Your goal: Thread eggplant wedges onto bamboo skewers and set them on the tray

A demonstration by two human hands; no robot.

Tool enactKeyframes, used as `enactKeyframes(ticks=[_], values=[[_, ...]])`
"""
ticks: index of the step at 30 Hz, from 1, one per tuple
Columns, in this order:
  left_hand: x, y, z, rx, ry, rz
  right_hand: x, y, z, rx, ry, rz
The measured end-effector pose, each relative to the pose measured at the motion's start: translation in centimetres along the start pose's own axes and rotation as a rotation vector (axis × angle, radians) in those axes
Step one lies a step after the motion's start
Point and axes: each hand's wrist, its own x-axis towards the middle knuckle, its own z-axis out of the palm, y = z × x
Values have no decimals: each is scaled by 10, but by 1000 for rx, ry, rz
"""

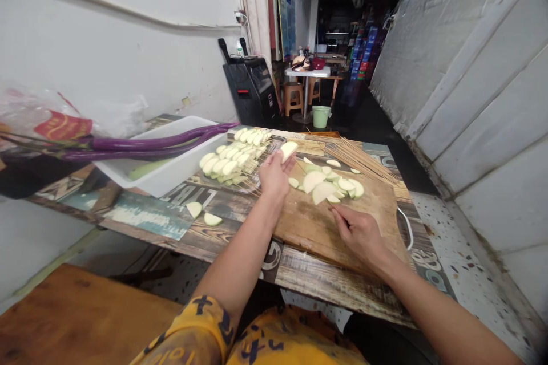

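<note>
My left hand [275, 173] holds a pale green-edged vegetable slice [289, 150] between thumb and fingers, above the left side of the wooden cutting board [342, 231]. Pinched in my right hand [356, 230] is a thin skewer [330, 204] bearing two half-round slices [315, 183]. Behind these lies a heap of loose slices [349, 186] on the board. Left of my left hand, filled skewers of slices [233, 159] are stacked in rows on a tray, whose edges are mostly covered.
Long purple eggplants [145, 147] lie across a white bin [149, 182] at left. Two slices [213, 219] rest on the table [231, 232]. Bare skewers [363, 161] spread behind the board. A white handle [406, 228] sticks out at its right.
</note>
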Motion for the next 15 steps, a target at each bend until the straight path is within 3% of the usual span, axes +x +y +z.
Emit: enactKeyframes(ticks=[15], values=[[2,-2,-2,21,14,-10,0,2,1,-6,6,1]])
